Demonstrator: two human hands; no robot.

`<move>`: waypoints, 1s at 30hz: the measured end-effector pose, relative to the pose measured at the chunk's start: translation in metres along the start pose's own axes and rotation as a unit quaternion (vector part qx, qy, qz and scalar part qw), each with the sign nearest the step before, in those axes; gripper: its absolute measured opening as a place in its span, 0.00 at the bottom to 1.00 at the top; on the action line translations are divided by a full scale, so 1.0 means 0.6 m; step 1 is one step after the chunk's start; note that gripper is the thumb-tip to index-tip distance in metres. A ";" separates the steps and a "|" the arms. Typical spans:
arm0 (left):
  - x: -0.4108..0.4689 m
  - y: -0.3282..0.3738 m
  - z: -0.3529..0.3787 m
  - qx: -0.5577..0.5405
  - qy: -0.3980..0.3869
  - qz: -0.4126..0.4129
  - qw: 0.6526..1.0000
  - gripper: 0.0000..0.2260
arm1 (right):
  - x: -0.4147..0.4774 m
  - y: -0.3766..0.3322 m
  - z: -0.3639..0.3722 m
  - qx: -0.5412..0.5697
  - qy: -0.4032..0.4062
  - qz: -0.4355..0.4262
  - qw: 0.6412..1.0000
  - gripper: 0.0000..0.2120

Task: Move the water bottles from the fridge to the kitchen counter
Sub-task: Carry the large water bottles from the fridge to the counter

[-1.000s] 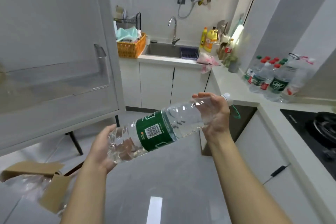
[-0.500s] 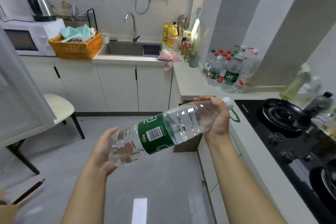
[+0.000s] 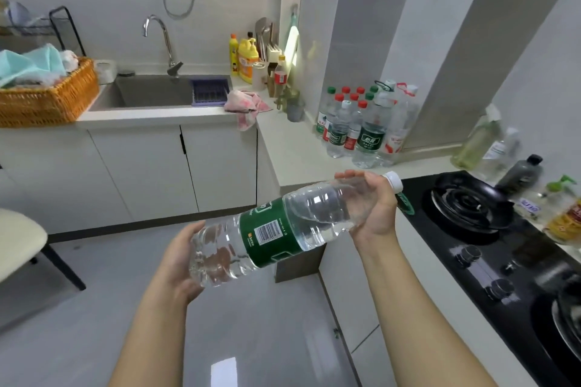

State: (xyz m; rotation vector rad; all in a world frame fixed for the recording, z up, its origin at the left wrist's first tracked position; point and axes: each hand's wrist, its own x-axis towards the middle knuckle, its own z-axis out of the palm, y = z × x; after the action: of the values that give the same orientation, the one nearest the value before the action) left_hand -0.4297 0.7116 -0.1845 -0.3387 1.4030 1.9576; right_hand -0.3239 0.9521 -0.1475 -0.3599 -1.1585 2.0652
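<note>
At the left edge we see a wicker basket (image 3: 47,104), cut off. Our left hand (image 3: 179,264) cups the base of the water bottle (image 3: 283,226), its fingers partly hidden behind the clear plastic. The bottle hangs tilted over the floor, near the kitchen counter (image 3: 292,148). Our right hand (image 3: 374,207) wraps its neck. Farther right a cluster of bottles (image 3: 364,126) stands on the counter, and the condiment bottles (image 3: 562,217) at the right edge are blurred

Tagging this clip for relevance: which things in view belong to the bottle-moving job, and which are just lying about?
Job: water bottle held by left hand and right hand; cluster of bottles; kitchen counter.
Lying about: wicker basket, sink, pink cloth, yellow detergent bottle, stove.
</note>
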 end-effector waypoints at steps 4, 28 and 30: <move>0.071 0.053 0.039 0.018 -0.019 -0.007 1.000 0.12 | 0.072 0.013 0.012 0.000 0.032 -0.017 0.999 0.13; 0.418 0.038 0.331 0.006 -0.036 -0.108 0.994 0.13 | 0.449 -0.008 -0.124 -0.035 0.095 -0.012 0.995 0.08; 0.445 0.027 0.367 -0.006 -0.022 -0.121 0.992 0.14 | 0.492 -0.009 -0.136 -0.059 0.094 -0.016 0.994 0.07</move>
State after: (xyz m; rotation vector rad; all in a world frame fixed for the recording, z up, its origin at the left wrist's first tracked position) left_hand -0.5945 1.0107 -0.2420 -0.4467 1.2599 1.7665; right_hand -0.4813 1.2148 -0.1577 -0.5770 -1.1663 1.8950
